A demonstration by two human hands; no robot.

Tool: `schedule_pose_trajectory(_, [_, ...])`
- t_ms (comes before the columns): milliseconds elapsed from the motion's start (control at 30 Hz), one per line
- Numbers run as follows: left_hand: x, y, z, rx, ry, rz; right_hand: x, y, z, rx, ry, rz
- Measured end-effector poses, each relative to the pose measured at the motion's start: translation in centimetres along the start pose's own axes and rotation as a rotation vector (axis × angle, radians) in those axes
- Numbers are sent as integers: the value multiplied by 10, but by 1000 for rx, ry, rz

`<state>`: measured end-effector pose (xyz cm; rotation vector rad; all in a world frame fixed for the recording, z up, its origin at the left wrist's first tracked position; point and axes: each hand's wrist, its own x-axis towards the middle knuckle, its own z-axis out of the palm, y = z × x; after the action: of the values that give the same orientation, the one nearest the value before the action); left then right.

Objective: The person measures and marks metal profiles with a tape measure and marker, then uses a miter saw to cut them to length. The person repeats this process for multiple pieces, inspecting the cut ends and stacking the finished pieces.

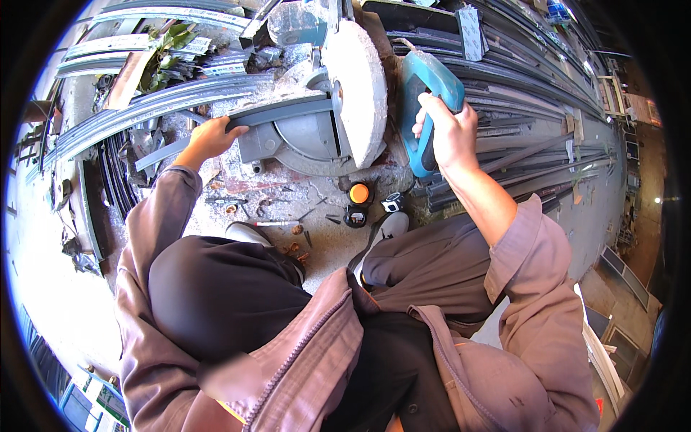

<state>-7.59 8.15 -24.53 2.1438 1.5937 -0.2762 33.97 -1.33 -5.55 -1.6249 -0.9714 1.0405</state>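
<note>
My left hand [211, 139] grips the near end of a dark grey metal profile [286, 112], which lies along the fence of a dusty miter saw [259, 141]. A grey strip [162, 155] shows left of my wrist; I cannot tell whether it is the same piece. My right hand [451, 129] is wrapped around the saw's teal D-shaped handle [432, 73]. Between my hands stands the pale, dust-covered blade guard [357, 92], low beside the right end of the profile. The blade's cutting edge cannot be made out.
Tape measures [355, 215] and an orange-topped round item [359, 193] lie near my right shoe [397, 224]. A marker pen [276, 223], walnut shells and offcuts litter the floor. Long metal profiles [518, 100] are piled on the right, with more profiles [162, 102] at left.
</note>
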Motion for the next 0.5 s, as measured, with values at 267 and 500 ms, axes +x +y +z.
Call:
schedule_pose_trajectory(267, [-1,0,1,0,16,2,0,2,0,16,2,10])
schedule_pose_trajectory(500, [-2,0,0,-14,21,16,0,5,0,26,-8,-13])
